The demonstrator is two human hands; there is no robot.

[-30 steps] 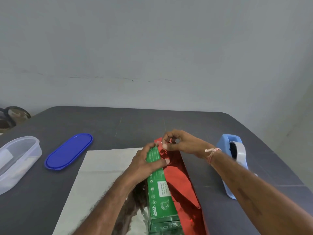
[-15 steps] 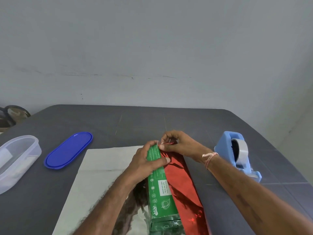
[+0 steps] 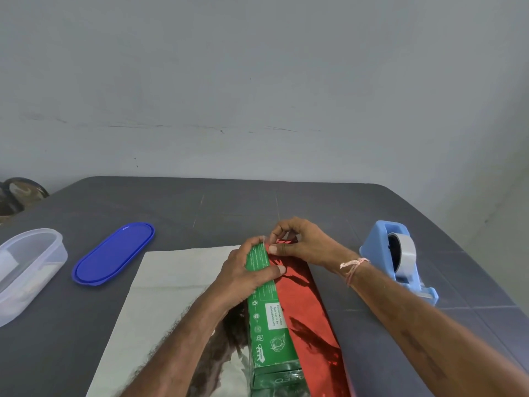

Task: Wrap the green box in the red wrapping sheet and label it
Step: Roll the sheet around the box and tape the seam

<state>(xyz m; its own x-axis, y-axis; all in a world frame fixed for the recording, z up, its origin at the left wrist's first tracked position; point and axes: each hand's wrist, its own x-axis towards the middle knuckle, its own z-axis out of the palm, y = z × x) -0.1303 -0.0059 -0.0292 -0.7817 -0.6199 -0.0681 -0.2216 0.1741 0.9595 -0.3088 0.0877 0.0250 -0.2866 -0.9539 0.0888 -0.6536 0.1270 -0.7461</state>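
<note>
Fig.: scene lit evenly by soft, diffuse light, source not in view; moderately bright, cool grey cast. No hard shadows are cast; only a soft darkening is seen on the table (image 3: 372, 325) beneath the right forearm (image 3: 415, 319). Specular glare is noted on the red wrapping sheet (image 3: 309, 310), esp. near the lower edge, w/ dark streaked reflections. The left forearm (image 3: 177, 339) is mirrored in the sheet's silver underside. Print on the green box (image 3: 264, 296) is resolved sharply at centre. Wide-angle distortion is evident: the table's far edge is bowed, and the clear container (image 3: 25, 267) at the left margin is stretched and slightly soft.
</note>
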